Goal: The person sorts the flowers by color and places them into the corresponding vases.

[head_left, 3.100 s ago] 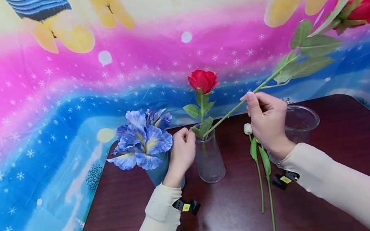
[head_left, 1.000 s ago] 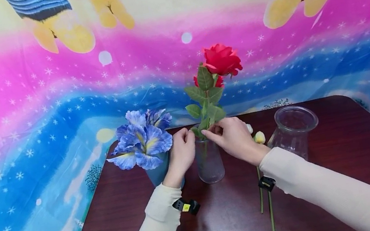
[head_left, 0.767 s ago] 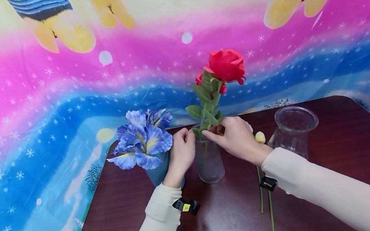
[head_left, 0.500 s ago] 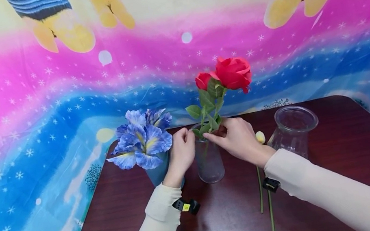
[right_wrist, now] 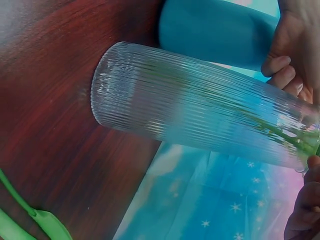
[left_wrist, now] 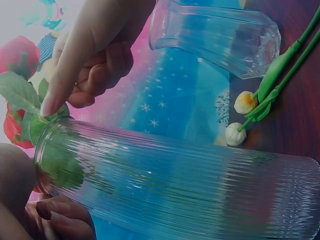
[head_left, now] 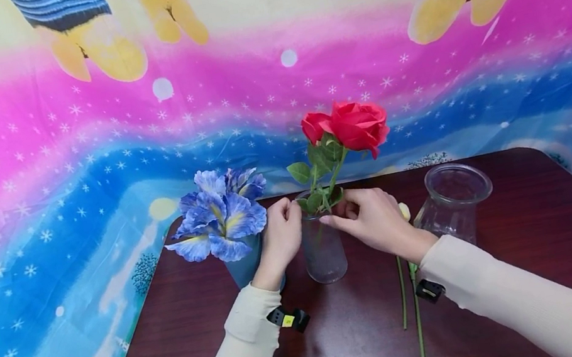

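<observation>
In the head view, two red roses (head_left: 356,124) stand in a tall ribbed glass vase (head_left: 325,254); their stems show through the glass. My left hand (head_left: 284,235) grips the vase at its rim, fingers curled, as the left wrist view also shows. Beside the opposite side of the rim is my right hand (head_left: 376,217), its thumb tip by the lower leaves. The left wrist view has that thumb stretched out against the leaves (left_wrist: 22,95) and the other fingers bent. Whether it pinches a stem is hidden.
Left of the vase, blue irises (head_left: 220,215) fill a blue vase (head_left: 247,268). A second glass vase (head_left: 453,200) stands at the right. Two tulips with white and yellowish heads (left_wrist: 245,102) lie between, partly under the right forearm. A printed cloth (head_left: 360,76) hangs behind the table (head_left: 548,234).
My right hand brought the larger rose from the upper right into the vase and lowered it beside the other rose. It then slid slightly right. My left hand stayed put.
</observation>
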A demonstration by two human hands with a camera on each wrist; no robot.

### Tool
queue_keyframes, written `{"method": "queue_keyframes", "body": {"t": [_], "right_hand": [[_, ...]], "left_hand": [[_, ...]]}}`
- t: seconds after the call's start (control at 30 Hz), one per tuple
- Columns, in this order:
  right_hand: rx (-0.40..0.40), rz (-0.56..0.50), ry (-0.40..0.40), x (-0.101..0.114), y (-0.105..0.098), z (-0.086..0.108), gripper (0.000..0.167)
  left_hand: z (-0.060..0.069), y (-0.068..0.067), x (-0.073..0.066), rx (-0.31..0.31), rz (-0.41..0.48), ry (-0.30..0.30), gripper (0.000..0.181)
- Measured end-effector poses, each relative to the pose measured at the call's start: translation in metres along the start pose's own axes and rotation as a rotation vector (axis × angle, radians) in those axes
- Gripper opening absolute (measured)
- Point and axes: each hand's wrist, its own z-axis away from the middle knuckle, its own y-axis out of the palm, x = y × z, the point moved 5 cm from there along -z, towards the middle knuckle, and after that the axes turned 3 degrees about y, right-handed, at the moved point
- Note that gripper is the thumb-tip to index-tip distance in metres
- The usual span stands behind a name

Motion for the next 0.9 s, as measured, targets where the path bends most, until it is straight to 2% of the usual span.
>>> {"method": "queue_keyframes", "body": {"t": [0.2, 0.63, 0.9], "right_hand": [[0.005, 0.021, 0.022, -0.006, -0.003, 0.007, 0.034], [0.010, 0.045, 0.010, -0.019, -0.007, 0.020, 0.028], [0.031, 0.045, 0.020, -0.029, -0.005, 0.027, 0.024]], "left_hand": [[0.000, 0.000, 0.000, 0.001, 0.016, -0.003, 0.042], [0.000, 0.000, 0.000, 0.025, 0.032, -0.015, 0.042], [0.000, -0.001, -0.001, 0.001, 0.005, -0.005, 0.043]]}}
